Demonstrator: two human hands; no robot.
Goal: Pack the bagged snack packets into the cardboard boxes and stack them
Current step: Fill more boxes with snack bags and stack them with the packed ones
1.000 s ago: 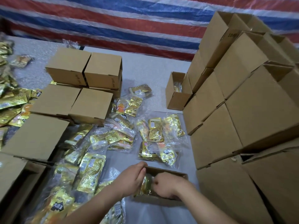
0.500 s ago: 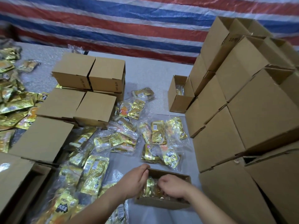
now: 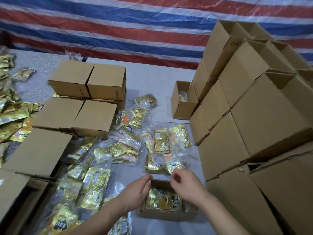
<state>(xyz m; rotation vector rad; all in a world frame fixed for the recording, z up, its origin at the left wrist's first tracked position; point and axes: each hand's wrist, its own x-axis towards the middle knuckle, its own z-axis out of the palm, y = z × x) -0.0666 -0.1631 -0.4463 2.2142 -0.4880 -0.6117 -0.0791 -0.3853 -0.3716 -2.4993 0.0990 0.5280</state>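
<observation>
Your left hand rests on the open box rim, steadying it | right hand hovers loosely curled, holding nothing | bagged snack packets sit inside, flaps unclosed | more bags near for refilling.

— What are the boxes made of?
— Plain brown cardboard, matt.
— And the snack packets?
— Shiny gold foil, sealed in clear, crinkly plastic bags. The striped sheet behind looks like woven plastic.
</observation>
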